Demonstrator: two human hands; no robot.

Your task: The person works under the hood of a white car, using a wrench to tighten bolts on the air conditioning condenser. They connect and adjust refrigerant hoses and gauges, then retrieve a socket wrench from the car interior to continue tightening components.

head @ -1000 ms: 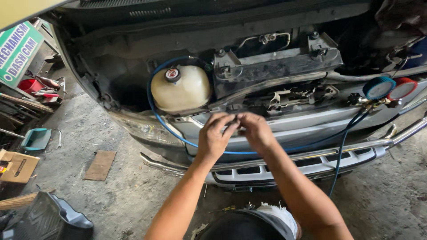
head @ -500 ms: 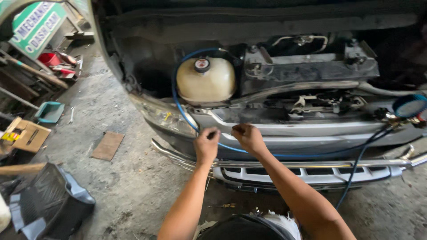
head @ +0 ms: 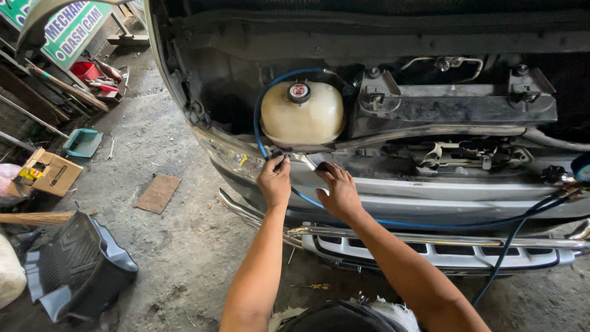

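Blue hose [head: 261,132] passes just under left hand [head: 274,181] fingertips.

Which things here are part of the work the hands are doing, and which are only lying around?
In use:
left hand on the blue hose
right hand
cream coolant tank

Lying about:
cardboard box
teal dustpan
flat board
black floor mat

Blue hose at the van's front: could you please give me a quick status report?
Left hand pinching blue hose below cream reservoir. Right hand flat on front panel. Nothing obstructing.
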